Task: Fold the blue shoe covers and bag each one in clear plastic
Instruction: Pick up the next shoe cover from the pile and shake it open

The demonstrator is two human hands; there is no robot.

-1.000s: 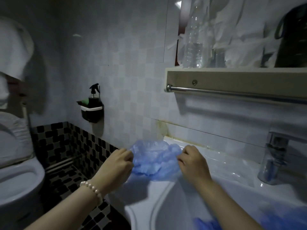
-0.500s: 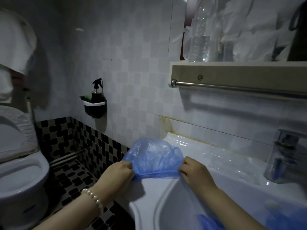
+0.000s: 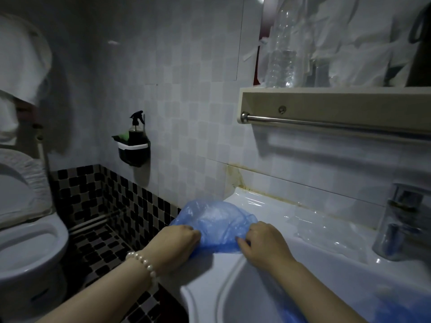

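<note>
A blue shoe cover (image 3: 217, 222) lies spread on the left rim of the white sink (image 3: 233, 271). My left hand (image 3: 175, 243), with a pearl bracelet on the wrist, pinches the cover's left edge. At its right edge my right hand (image 3: 263, 245) pinches the blue film with curled fingers. Both hands press the cover down against the sink rim. Clear plastic bags (image 3: 326, 231) lie on the rim behind the basin. More blue shoe covers (image 3: 291, 313) show in the basin at the bottom edge.
A chrome tap (image 3: 401, 220) stands at the right. Above it a shelf with a towel rail (image 3: 338, 124) carries a clear bottle (image 3: 284, 47). A black wall holder with a spray bottle (image 3: 135, 141) hangs on the tiles. A toilet (image 3: 25, 241) stands at the left.
The puffed-up cover has been flattened and lowered onto the sink rim, and both hands have moved down and closer together along its front edge.
</note>
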